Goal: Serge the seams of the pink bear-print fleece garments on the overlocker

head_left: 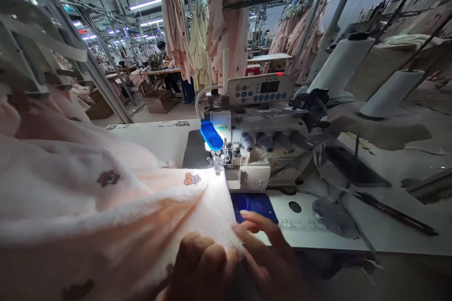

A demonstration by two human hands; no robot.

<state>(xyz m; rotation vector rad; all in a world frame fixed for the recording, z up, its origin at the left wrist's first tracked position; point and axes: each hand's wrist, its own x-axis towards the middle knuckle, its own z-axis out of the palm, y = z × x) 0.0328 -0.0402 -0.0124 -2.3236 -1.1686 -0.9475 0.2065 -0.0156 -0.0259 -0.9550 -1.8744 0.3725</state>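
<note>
Pink bear-print fleece (116, 193): spreads from the left edge to the centre of the frame; its long axis runs left to right, a deep fold along it, and its upper right corner points up to the needle area. The right edge slants down to the hands.
White tabletop (374, 235): under the work, reaching the right edge.
Overlock machine (271, 127): centre, its control panel on top.
Thread cones (341, 66): two, upper right.
Right hand (270, 254): bottom centre-right, fingers half curled, tips at the fleece edge; whether they pinch it, I cannot tell.
Left hand (203, 263): bottom centre, knuckles curled tight, closed on the fleece beside the right hand.
Blue plate (259, 204): just right of the fleece edge.
Presser foot (218, 165): centre, at the fleece's corner.
</note>
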